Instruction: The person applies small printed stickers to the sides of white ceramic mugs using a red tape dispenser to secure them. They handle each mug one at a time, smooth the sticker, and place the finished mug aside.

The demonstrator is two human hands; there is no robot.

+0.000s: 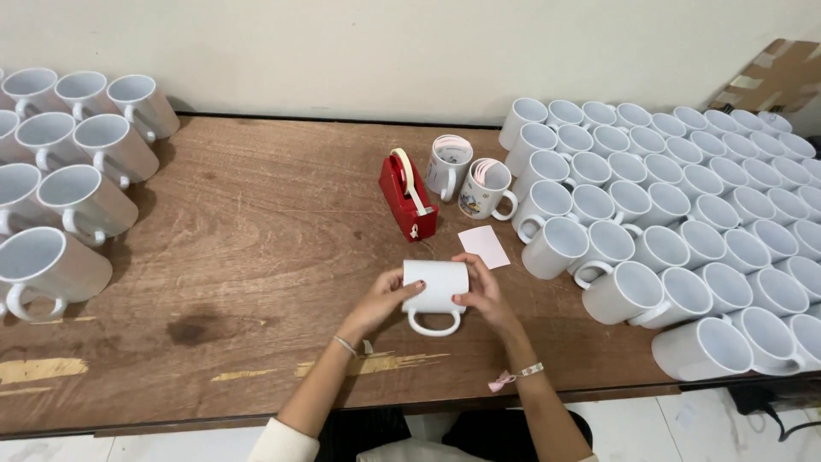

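Person seated at a brown wooden desk (256, 257). Both hands on one white mug (435, 286), which lies on its side near the desk's front edge, handle pointing back toward the person. Left hand (380, 301): grip closed on the mug's left end, fingers curled over the rim there. Right hand (483, 291): grip closed on the mug's right end, thumb and fingertips pressed to its wall. Bracelet on each wrist; the right one carries a small pink bow (503, 382). Just beyond the right hand, flat on the desk: a small pale pink paper slip (484, 245), not touching the mug. Further beyond both hands: a red tape dispenser (407, 198) with a pale roll on top. To its right, two mugs with printed designs (466, 178), pink showing inside them, standing close together. Right of the right hand: a large block of plain white mugs (684, 205), tipped on their sides in rows, openings toward the person. Far left of the left hand: a smaller cluster of white mugs (60, 171), likewise tipped. Cardboard piece (774, 77) leans at the far right against the wall.
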